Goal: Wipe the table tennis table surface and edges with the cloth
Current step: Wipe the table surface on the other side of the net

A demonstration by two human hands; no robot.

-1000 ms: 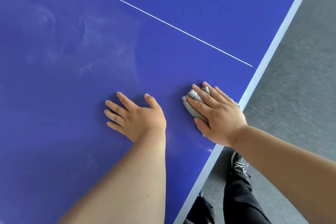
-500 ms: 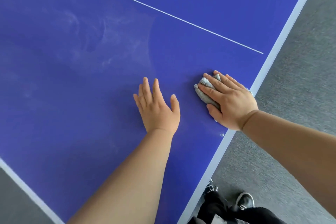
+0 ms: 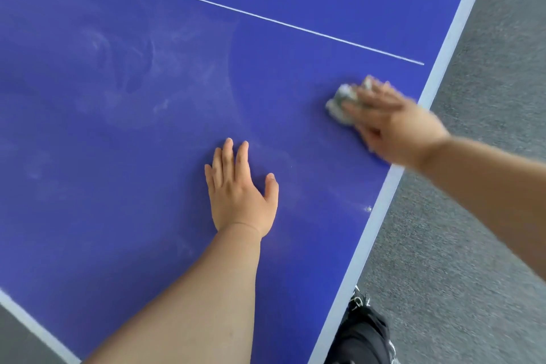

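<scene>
Soft, light cloth (image 3: pixel 339 108) (bunched small) is best pressed from above, under the right hand (image 3: pixel 394 127), fingers extended; left hand (image 3: pixel 240 190) alongside lies flat, empty.

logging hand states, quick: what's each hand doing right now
left hand: open, flat on the table, holding nothing.
right hand: open, fingers fairly straight over the cloth, pressing it down; blurred.

Cloth (image 3: pixel 339 106) on table (image 3: pixel 118 230) — near right edge.
</scene>
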